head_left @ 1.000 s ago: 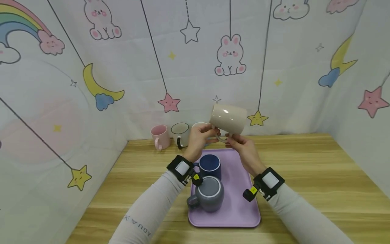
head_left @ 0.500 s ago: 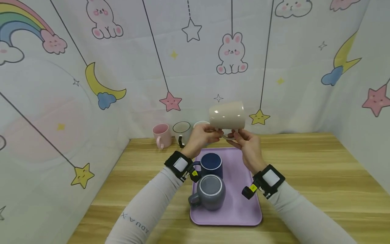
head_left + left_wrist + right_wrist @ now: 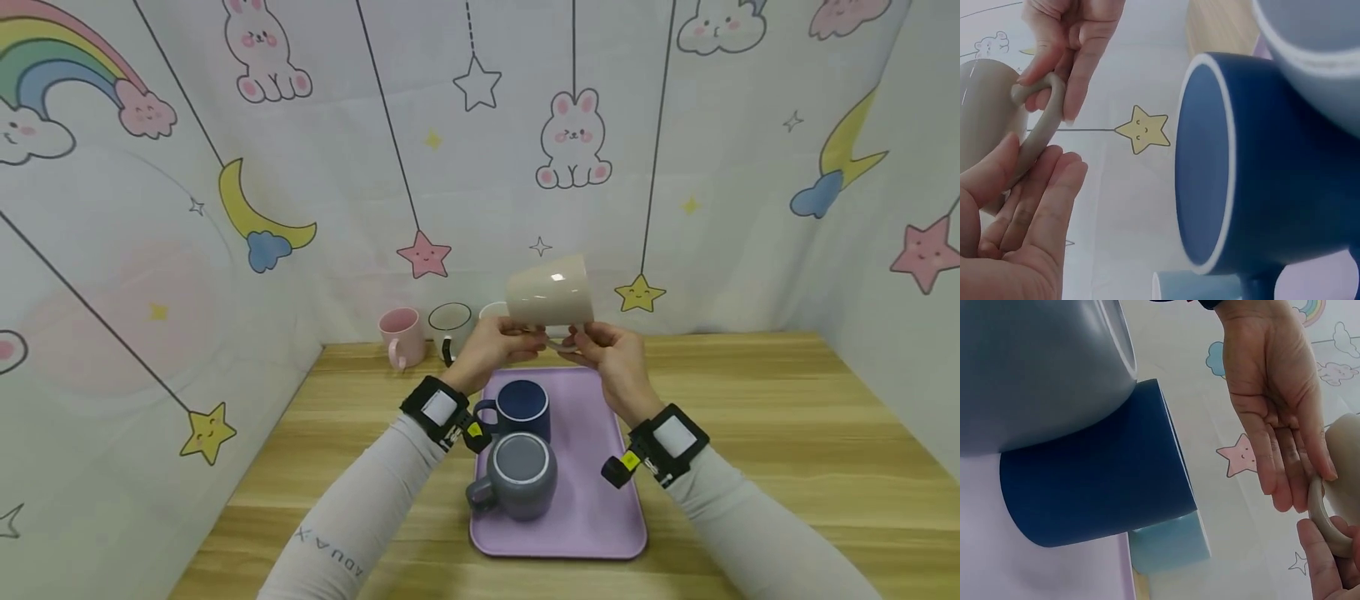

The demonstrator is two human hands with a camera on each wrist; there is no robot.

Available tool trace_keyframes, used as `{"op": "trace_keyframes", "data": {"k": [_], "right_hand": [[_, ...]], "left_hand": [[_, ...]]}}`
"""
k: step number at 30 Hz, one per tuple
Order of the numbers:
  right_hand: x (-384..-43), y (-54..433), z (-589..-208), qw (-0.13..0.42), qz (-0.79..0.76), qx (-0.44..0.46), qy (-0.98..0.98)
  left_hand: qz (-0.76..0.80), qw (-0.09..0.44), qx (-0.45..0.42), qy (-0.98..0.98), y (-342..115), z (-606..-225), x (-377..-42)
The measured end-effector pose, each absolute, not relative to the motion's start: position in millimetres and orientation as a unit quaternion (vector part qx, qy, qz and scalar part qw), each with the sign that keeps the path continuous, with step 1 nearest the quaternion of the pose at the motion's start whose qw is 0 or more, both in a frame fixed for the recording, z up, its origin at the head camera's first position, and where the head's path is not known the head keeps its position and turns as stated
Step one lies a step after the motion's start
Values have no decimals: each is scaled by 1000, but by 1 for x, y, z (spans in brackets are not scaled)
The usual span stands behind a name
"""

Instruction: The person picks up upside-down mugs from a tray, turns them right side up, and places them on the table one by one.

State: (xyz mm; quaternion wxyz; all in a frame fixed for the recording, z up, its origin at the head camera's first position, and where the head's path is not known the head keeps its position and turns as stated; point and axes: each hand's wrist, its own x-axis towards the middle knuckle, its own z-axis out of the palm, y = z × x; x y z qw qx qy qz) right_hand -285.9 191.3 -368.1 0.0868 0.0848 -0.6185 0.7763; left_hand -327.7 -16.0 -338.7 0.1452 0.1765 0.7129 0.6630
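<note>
A beige mug [image 3: 549, 293] is held up in the air, lying on its side with its handle [image 3: 1047, 122] downward. My left hand [image 3: 487, 346] pinches one end of the handle between thumb and fingers. At the other end, my right hand [image 3: 618, 362] pinches the handle too. Below the hands, a navy mug [image 3: 523, 408] and a grey mug [image 3: 520, 479] stand upside down on the left half of a lilac tray [image 3: 592, 500]. The beige mug's opening is not visible.
Along the back of the wooden table [image 3: 735, 433] stand a pink mug [image 3: 403, 336] and a white mug [image 3: 450, 321] with a black handle. Beside them, a light blue mug [image 3: 1171, 544] is mostly hidden by my left hand in the head view. Patterned cloth [image 3: 480, 192] hangs behind.
The beige mug has rotated so that its right end now sits higher, and it has shifted slightly left. Both hands keep hold of the handle. The mugs on the tray stay put.
</note>
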Motion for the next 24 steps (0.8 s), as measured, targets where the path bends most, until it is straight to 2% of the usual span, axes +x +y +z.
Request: {"op": "trace_keyframes", "data": {"k": [7, 14, 19, 24], "right_hand": [[-289, 202, -372, 108, 756, 103, -637], [-292, 211, -378, 115, 760, 97, -633], [-294, 214, -380, 113, 759, 75, -637], [-296, 213, -382, 111, 761, 49, -637]], "left_hand": [[632, 117, 165, 748, -44, -348, -333], [567, 68, 112, 813, -78, -388, -336], [488, 77, 98, 864, -90, -422, -338], [395, 72, 125, 907, -92, -441, -340]]}}
